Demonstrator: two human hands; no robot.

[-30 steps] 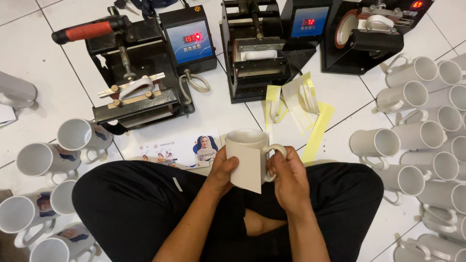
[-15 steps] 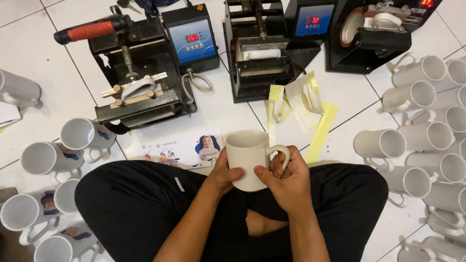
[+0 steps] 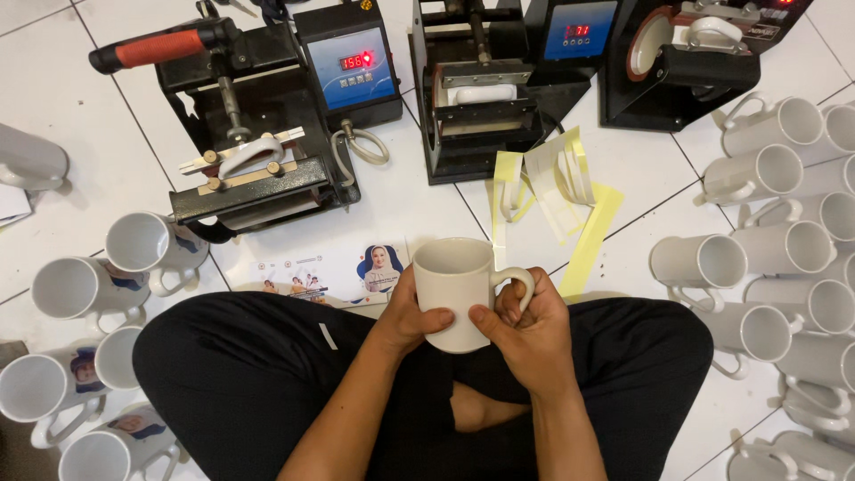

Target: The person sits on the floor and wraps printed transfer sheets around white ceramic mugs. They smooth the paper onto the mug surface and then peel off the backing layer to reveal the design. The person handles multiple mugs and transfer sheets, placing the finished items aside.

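White tiles carry everything here, the person sitting cross-legged in black trousers on the floor (image 3: 80,142). Far left of the hands, printed mugs (image 3: 98,356) lie in a cluster, mouths toward the camera, pictures showing on some sides. Up and left of the hands stands a black mug press (image 3: 258,151) with a red-handled lever and a lit red display. A printed sheet (image 3: 329,272) lies on the tiles just left of the hands, partly under the knee. The left hand (image 3: 411,316) wraps the left side of a plain white mug (image 3: 456,294), thumb across its front, its grip closed on the body. The mug sits upright over the lap, mouth up, handle pointing right. The right hand (image 3: 525,325) closes on the same mug, fingers through and around the handle, thumb pressed on the wall. Above the hands, yellow tape strips (image 3: 570,196) lie before a second press (image 3: 481,98); a third press (image 3: 695,62) stands further right. Blank mugs (image 3: 784,240) lie in rows at far right.
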